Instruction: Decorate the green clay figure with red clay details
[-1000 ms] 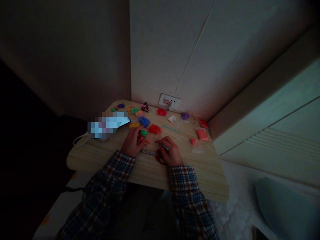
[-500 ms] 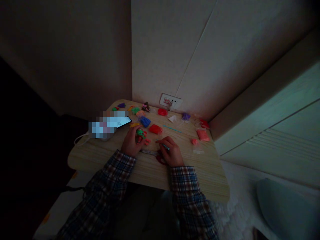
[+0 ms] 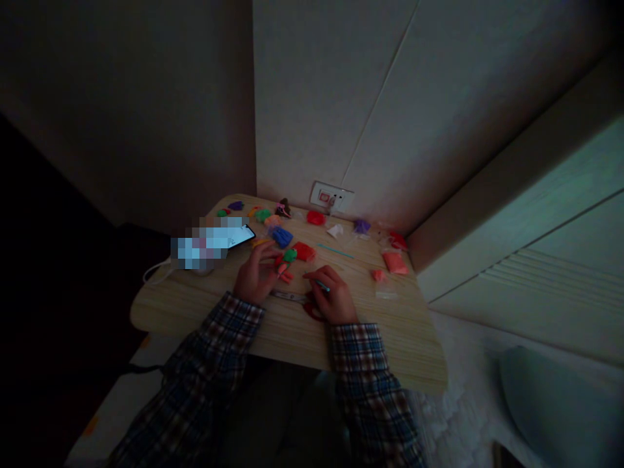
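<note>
My left hand (image 3: 254, 275) holds a small clay figure (image 3: 288, 256) with a green top and red and pink parts below, pinched at its side. To the right, my right hand (image 3: 336, 298) is closed around a thin teal tool (image 3: 322, 285), its tip pointing left toward the figure but apart from it. Between and below the hands lies a pair of scissors (image 3: 312, 311) with dark red handles, partly covered by my right hand. A red clay packet (image 3: 305, 251) sits just behind the figure, and a blue clay packet (image 3: 281, 236) lies farther back.
A lit phone (image 3: 241, 236), partly blurred out, stands at the table's left with a white cable. Several clay packets, including a purple one (image 3: 361, 226) and a pink one (image 3: 394, 262), line the back and right. A teal stick (image 3: 336, 250) lies behind my right hand. A wall socket (image 3: 331, 195) is behind the table.
The clay figure has turned in my left hand, its green top shifting right and slightly up. My right hand stays nearly still with the teal tool.
</note>
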A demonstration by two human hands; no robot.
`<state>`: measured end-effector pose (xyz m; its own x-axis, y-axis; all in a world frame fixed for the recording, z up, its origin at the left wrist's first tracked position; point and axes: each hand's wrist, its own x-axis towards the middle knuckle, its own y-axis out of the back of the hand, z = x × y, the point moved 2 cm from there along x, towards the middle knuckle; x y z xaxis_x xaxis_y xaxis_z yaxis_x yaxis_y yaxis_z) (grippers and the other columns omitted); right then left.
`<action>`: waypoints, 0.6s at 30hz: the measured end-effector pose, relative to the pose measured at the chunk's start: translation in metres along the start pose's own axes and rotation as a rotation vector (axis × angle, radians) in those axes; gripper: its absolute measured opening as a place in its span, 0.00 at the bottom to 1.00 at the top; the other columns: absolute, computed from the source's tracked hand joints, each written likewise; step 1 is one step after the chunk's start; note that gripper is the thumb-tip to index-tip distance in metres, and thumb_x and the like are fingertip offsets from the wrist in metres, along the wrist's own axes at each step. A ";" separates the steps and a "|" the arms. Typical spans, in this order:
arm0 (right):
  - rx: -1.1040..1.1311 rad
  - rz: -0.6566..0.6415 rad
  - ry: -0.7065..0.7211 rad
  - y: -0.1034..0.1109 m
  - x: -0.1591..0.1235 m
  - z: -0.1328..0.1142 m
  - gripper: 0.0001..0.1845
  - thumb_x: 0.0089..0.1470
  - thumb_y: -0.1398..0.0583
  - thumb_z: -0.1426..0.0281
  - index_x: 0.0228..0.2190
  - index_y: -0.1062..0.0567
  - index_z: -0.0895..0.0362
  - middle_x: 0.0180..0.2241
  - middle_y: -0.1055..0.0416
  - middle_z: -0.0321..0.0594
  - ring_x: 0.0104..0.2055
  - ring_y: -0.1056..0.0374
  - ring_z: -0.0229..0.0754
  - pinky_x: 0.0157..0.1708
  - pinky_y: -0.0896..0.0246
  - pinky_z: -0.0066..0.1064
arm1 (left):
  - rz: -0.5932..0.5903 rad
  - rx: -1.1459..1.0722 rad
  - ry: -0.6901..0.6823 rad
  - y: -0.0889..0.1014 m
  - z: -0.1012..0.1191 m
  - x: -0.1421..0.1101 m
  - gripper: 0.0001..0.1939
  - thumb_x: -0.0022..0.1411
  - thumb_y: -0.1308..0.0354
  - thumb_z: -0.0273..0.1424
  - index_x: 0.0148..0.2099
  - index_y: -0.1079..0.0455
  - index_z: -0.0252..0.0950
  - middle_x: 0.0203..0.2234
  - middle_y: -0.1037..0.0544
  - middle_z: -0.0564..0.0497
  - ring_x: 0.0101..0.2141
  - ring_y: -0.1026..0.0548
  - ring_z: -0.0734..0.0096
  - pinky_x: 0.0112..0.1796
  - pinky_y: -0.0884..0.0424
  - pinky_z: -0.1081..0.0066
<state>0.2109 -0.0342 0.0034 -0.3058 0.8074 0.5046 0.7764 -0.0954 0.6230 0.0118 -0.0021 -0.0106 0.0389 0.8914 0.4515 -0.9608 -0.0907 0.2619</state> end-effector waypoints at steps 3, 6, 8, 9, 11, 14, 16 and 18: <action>-0.001 -0.002 0.001 0.000 0.000 0.000 0.12 0.62 0.47 0.73 0.39 0.23 0.54 0.35 0.29 0.42 0.36 0.29 0.45 0.38 0.32 0.36 | 0.002 -0.025 0.033 0.000 -0.002 0.000 0.26 0.58 0.40 0.35 0.58 0.39 0.36 0.44 0.21 0.41 0.44 0.20 0.57 0.40 0.19 0.61; 0.002 -0.001 0.001 0.000 0.000 0.000 0.12 0.62 0.47 0.73 0.39 0.23 0.53 0.34 0.29 0.41 0.36 0.29 0.44 0.38 0.32 0.35 | 0.001 -0.037 0.058 0.001 -0.003 0.000 0.26 0.57 0.39 0.34 0.57 0.38 0.37 0.44 0.21 0.42 0.43 0.19 0.58 0.38 0.19 0.62; 0.003 0.000 0.003 0.000 0.000 0.001 0.12 0.62 0.47 0.73 0.39 0.23 0.53 0.35 0.29 0.41 0.36 0.29 0.44 0.38 0.32 0.35 | 0.000 -0.035 0.065 0.002 -0.003 0.000 0.26 0.56 0.38 0.34 0.56 0.37 0.37 0.42 0.20 0.43 0.42 0.19 0.59 0.38 0.20 0.62; 0.003 0.001 0.003 0.000 0.000 0.001 0.12 0.62 0.47 0.73 0.39 0.23 0.53 0.35 0.29 0.41 0.36 0.29 0.44 0.38 0.32 0.35 | 0.000 -0.031 0.066 0.002 -0.003 0.000 0.25 0.56 0.38 0.34 0.56 0.36 0.37 0.41 0.20 0.44 0.42 0.19 0.60 0.37 0.20 0.63; 0.002 0.001 0.003 0.000 0.000 0.001 0.12 0.62 0.46 0.72 0.39 0.23 0.53 0.35 0.29 0.41 0.36 0.30 0.44 0.37 0.32 0.35 | 0.000 -0.020 0.067 0.003 -0.002 -0.001 0.24 0.56 0.38 0.33 0.55 0.35 0.37 0.40 0.20 0.46 0.41 0.20 0.60 0.37 0.20 0.63; -0.001 0.006 -0.001 0.000 0.000 0.001 0.12 0.63 0.47 0.72 0.39 0.23 0.53 0.34 0.29 0.41 0.36 0.30 0.44 0.37 0.32 0.35 | -0.009 0.001 0.070 0.004 -0.002 -0.002 0.23 0.55 0.38 0.31 0.54 0.33 0.37 0.40 0.20 0.46 0.40 0.20 0.61 0.37 0.21 0.65; -0.001 0.009 -0.001 0.000 0.000 0.001 0.12 0.63 0.47 0.72 0.39 0.23 0.53 0.34 0.29 0.41 0.36 0.29 0.44 0.37 0.32 0.35 | -0.022 0.013 0.076 0.004 -0.001 -0.003 0.23 0.54 0.37 0.31 0.53 0.32 0.37 0.41 0.20 0.46 0.38 0.20 0.62 0.36 0.21 0.65; 0.001 0.009 0.002 0.000 0.000 0.000 0.12 0.63 0.47 0.71 0.39 0.23 0.53 0.34 0.29 0.41 0.36 0.29 0.44 0.37 0.32 0.35 | -0.034 0.025 0.083 0.004 -0.001 -0.004 0.23 0.54 0.37 0.31 0.53 0.32 0.37 0.41 0.20 0.46 0.37 0.20 0.63 0.35 0.22 0.66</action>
<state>0.2108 -0.0337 0.0030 -0.3002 0.8052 0.5114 0.7795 -0.1020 0.6181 0.0073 -0.0055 -0.0116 0.0471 0.9278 0.3701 -0.9522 -0.0702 0.2973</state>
